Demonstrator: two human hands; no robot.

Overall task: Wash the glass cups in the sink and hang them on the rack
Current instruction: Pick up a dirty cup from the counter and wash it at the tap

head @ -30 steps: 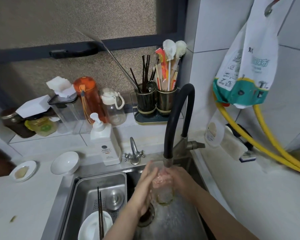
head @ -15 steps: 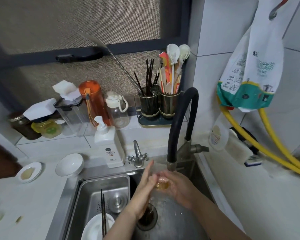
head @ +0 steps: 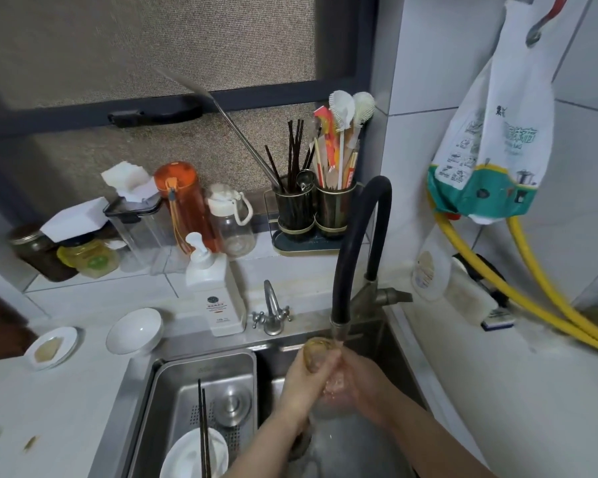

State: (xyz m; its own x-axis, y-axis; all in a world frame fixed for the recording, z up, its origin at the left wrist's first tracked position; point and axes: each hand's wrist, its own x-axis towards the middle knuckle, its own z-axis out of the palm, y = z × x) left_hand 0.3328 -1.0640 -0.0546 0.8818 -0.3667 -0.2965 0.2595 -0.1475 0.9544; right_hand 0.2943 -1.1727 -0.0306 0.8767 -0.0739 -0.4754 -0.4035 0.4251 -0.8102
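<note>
A clear glass cup [head: 317,353] sits between both hands, right under the spout of the black faucet [head: 351,257], over the steel sink [head: 377,334]. One end of the cup, yellowish, sticks up above my fingers; the rest is mostly hidden by the hands. My left hand [head: 299,386] wraps round the cup from the left. My right hand [head: 358,384] grips it from the right, fingers meeting the left hand. Water splashes down below the hands. No hanging rack is in view.
A steel drain basket [head: 173,381] in the sink's left half holds a white plate [head: 187,457], dark chopsticks and a metal lid. A soap pump bottle [head: 214,291], small tap [head: 271,313], white bowl [head: 133,331], bottles, jars and a utensil holder [head: 311,212] line the ledge. Yellow hoses [head: 532,298] run along the right wall.
The cup has gone from upright in the stream to tilted, one end raised close to the spout. Both hands have closed more tightly round it and stayed over the drain.
</note>
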